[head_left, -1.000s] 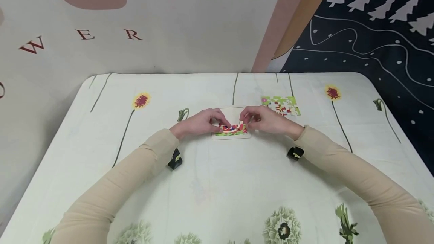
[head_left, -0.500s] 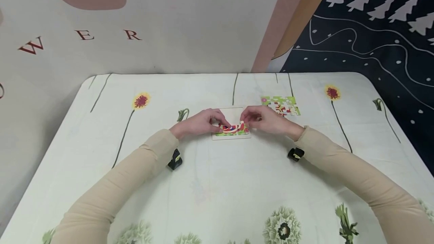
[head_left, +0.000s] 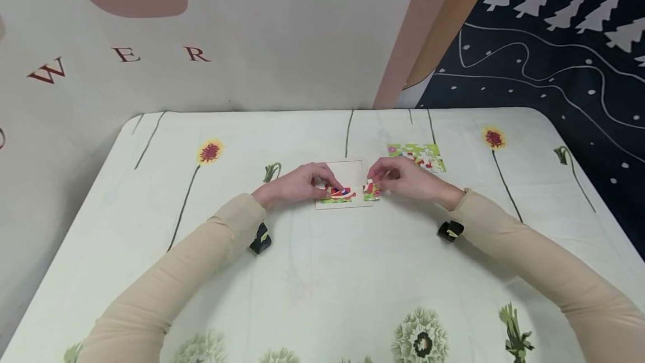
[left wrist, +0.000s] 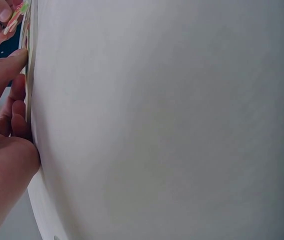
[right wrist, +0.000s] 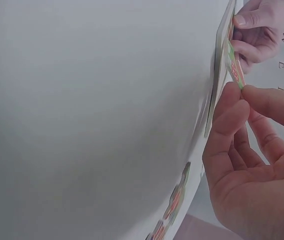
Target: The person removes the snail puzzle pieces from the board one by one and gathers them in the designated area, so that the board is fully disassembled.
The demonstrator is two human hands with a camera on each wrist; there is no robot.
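On the pale puzzle board (head_left: 347, 170), a few joined jigsaw pieces (head_left: 340, 196) with red, blue and green print lie along the near edge. My left hand (head_left: 301, 182) rests on them, thumb and forefinger touching their top and left end. A separate jigsaw piece (head_left: 371, 190), red, white and green, is pinched by my right hand (head_left: 405, 178) at the board's right edge. It looks tilted in the right wrist view, between thumb and fingertips (right wrist: 234, 112). My fingers hide part of the joined pieces.
More jigsaw pieces (head_left: 428, 156), mostly green with red and white, lie grouped behind my right hand. The table (head_left: 322, 273) has a white flower-printed cloth and meets the wall at its far edge. A black wrist camera (head_left: 450, 231) hangs by my right cuff.
My right hand has moved slightly right, drawing the pinched jigsaw piece away from the joined pieces, so a gap shows between them. The left hand stays in place.
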